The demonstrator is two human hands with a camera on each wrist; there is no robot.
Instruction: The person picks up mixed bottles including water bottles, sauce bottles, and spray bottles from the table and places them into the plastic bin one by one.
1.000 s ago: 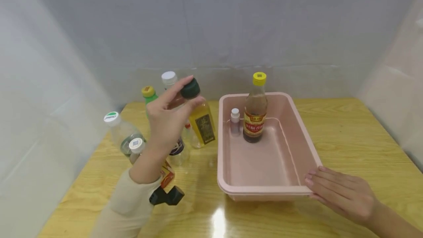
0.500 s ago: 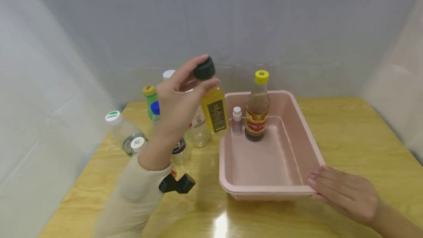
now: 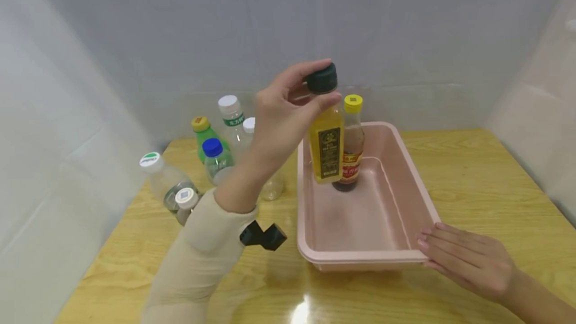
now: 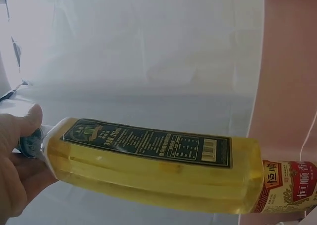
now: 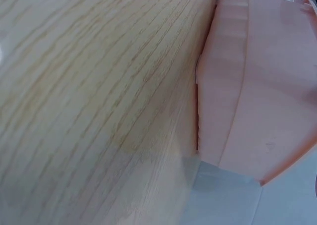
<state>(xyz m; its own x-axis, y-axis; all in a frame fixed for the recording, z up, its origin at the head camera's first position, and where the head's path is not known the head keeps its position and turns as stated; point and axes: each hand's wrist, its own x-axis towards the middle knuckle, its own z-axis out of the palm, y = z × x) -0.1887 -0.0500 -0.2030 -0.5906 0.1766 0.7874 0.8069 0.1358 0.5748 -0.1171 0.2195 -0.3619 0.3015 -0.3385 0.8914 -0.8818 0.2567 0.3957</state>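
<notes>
My left hand (image 3: pixel 288 119) pinches the dark green cap of a bottle of yellow oil (image 3: pixel 327 149), holding it upright over the left part of a pink plastic basin (image 3: pixel 369 256). Inside the basin a yellow-capped vinegar bottle (image 3: pixel 353 136) stands partly hidden behind the oil. In the left wrist view the oil bottle (image 4: pixel 158 175) shows its dark label, and the vinegar label (image 4: pixel 292 180) lies beyond its base. My right hand (image 3: pixel 472 259) rests straight fingers on the basin's near right corner. The right wrist view shows the basin's outer wall (image 5: pixel 247 86).
Left of the basin several bottles stand on the wooden table (image 3: pixel 472 179), among them a blue-capped bottle (image 3: pixel 216 159), a green bottle with a yellow cap (image 3: pixel 201 131) and a white-capped clear bottle (image 3: pixel 164 179). A pale sheet (image 3: pixel 288 29) walls off the back and sides.
My left hand has carried the oil bottle up and to the right, from beside the other bottles to over the basin. My right hand stays at the basin corner.
</notes>
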